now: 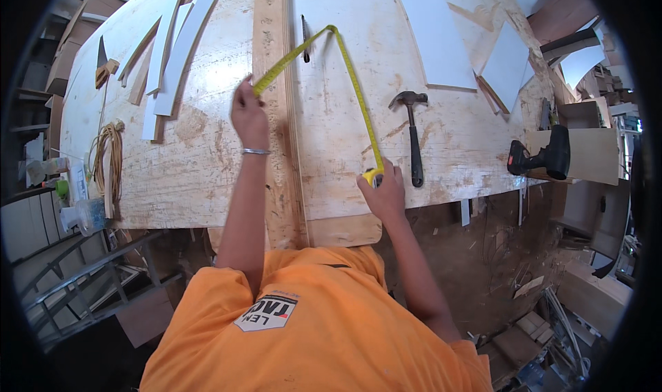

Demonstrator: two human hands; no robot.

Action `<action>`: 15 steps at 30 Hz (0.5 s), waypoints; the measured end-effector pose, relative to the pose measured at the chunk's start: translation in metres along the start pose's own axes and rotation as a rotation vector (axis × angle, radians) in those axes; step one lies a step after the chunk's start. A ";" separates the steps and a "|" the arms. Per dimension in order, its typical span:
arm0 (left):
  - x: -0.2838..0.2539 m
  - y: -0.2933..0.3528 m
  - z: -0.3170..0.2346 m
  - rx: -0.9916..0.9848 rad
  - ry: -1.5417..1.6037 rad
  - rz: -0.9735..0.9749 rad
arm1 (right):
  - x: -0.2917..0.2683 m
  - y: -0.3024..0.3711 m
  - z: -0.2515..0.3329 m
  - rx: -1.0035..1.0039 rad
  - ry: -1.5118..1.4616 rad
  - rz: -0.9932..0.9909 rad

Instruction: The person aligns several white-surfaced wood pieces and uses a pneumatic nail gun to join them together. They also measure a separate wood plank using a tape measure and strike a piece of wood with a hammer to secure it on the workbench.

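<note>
A yellow tape measure [373,177] sits in my right hand [386,192], close to the table's front edge, with my fingers wrapped round its case. Its yellow blade [356,88] runs up from the case, folds sharply near the far middle and comes back down to the left. My left hand [249,116] pinches the blade's other end, above the left side of a long wooden board [273,144]. To the right of my right hand lies a claw hammer [414,140] with a dark handle. A slim dark tool [305,39] lies beside the board, near the fold.
White strips [186,51] lie at the left, near a coil of tan cord [107,154]. White panels [438,33] rest at the far right. A black cordless drill [541,154] is by the right edge. A metal frame [96,282] stands below left.
</note>
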State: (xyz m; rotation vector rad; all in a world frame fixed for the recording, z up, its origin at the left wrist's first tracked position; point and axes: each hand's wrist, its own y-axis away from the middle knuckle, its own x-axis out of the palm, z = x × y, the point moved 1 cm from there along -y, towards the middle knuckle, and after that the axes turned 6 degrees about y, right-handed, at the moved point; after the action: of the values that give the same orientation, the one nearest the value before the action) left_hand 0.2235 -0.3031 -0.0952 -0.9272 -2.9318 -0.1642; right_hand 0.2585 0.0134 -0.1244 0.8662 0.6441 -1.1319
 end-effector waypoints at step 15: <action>0.013 -0.031 0.043 0.334 -0.606 0.381 | -0.054 -0.068 -0.129 0.288 0.338 -0.467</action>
State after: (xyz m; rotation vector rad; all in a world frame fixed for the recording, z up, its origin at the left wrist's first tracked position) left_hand 0.1941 -0.3158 -0.1392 -1.6729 -3.0246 0.7211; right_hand 0.1750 0.1377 -0.1659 1.2071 1.0138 -1.5388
